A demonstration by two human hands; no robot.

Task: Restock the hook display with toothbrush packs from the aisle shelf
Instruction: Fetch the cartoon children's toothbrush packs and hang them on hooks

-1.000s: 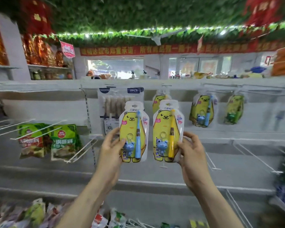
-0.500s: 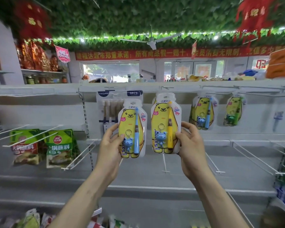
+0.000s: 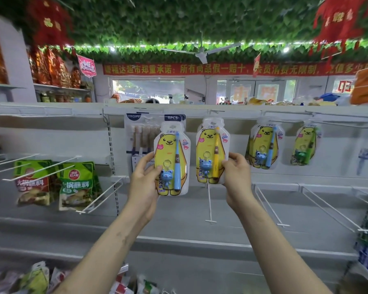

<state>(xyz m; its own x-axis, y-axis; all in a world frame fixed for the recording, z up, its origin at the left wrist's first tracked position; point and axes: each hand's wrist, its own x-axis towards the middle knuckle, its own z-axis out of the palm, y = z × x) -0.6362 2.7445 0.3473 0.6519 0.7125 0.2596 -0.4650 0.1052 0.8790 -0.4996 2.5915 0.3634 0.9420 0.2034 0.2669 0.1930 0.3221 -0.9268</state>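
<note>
My left hand point(image 3: 143, 179) grips the left edge of a yellow bear toothbrush pack with a blue brush point(image 3: 172, 160), held upright in front of a six-piece brush pack point(image 3: 139, 136). My right hand point(image 3: 236, 175) holds the lower right corner of a second bear pack with a yellow brush point(image 3: 211, 151). Its top is up at the hook rail point(image 3: 232, 112); whether the hook passes through it I cannot tell. Two more bear packs hang to the right, one with a blue brush point(image 3: 263, 145) and one with a green brush point(image 3: 306, 145).
Bare white hooks point(image 3: 272, 209) jut out below and to the right. One hook point(image 3: 209, 204) sticks out under the yellow-brush pack. Green sauce packets point(image 3: 75, 185) hang on hooks at the left. Snack bags point(image 3: 34, 279) lie at the bottom left.
Both hands have drawn apart. The right hand lifted the yellow-brush pack up and right toward the rail. The left hand's pack dropped slightly lower.
</note>
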